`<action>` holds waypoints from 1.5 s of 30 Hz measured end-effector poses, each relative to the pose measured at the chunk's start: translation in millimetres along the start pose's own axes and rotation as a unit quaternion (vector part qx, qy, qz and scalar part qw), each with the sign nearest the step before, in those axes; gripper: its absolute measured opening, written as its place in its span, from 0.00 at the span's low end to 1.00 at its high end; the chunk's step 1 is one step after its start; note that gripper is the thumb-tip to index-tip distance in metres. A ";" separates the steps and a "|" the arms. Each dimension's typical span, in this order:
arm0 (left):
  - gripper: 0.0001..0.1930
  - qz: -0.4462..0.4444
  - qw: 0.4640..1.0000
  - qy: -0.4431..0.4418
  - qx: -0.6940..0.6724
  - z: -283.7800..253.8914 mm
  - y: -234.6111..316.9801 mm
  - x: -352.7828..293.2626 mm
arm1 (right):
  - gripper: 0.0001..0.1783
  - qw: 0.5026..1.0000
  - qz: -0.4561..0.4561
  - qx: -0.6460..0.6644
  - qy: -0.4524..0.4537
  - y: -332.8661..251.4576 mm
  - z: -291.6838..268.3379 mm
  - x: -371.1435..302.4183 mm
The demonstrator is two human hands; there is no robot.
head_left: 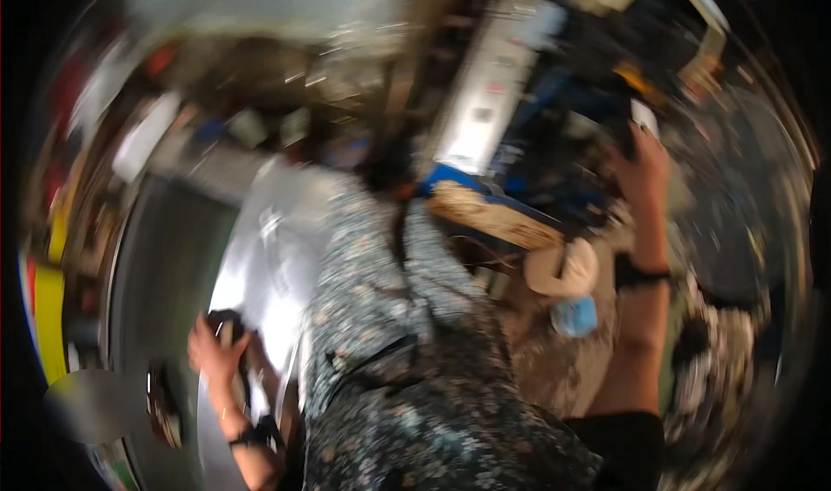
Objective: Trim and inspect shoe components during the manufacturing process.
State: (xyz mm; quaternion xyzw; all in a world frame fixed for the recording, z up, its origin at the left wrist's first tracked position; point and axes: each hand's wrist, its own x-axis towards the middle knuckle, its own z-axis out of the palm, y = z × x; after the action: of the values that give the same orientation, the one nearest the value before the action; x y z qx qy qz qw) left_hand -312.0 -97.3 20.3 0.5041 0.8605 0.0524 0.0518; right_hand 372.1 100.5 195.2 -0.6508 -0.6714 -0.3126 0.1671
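Black wristband (639,272) behind outstretched right grip (646,169)

Hands (218,353) (642,166) well apart, right arm (636,344) outstretched

Pale blue, grey and pinkish flecks, blurred, pattern a dark garment (372,292) beside a bright silver surface (268,249). A black object (227,320) shows at the left hand (216,353), near the silver surface's left edge; a white piece (645,117) brightens the right hand (646,166). Toward the far edge of the brown ground (558,374), a peach disc (550,270) and light-blue item (575,316) stand out below a tan block (493,214) and its blue border (446,176). Both wristbands (640,272) are black.
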 end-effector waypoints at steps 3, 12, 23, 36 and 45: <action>0.42 0.087 0.989 0.115 0.036 13.3 17.6 23.7 | 0.47 0.957 0.245 -0.048 -0.148 72.0 5.7 -46.7; 0.21 0.303 0.818 -0.100 -0.479 -19.9 193.4 -4.9 | 0.43 0.970 0.235 -0.018 0.054 37.6 -2.4 -57.0; 0.21 0.374 0.720 -0.251 -0.528 -43.9 293.9 -23.9 | 0.43 0.977 0.094 0.130 0.138 -41.4 -66.9 -85.8; 0.32 0.145 0.591 -0.301 -0.735 17.5 225.8 -13.9 | 0.32 0.498 0.072 0.790 -0.351 -278.6 24.0 -160.0; 0.40 0.196 0.570 -0.374 -0.705 17.8 213.2 -1.6 | 0.31 0.288 0.067 0.833 -0.468 -318.6 43.6 -116.7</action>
State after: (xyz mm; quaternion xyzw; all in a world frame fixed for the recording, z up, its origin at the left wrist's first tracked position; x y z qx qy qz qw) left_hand -124.9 5.7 33.1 0.4386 0.3352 0.4587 0.6963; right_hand 79.7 52.0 24.4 -0.2395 -0.4879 0.7852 0.2966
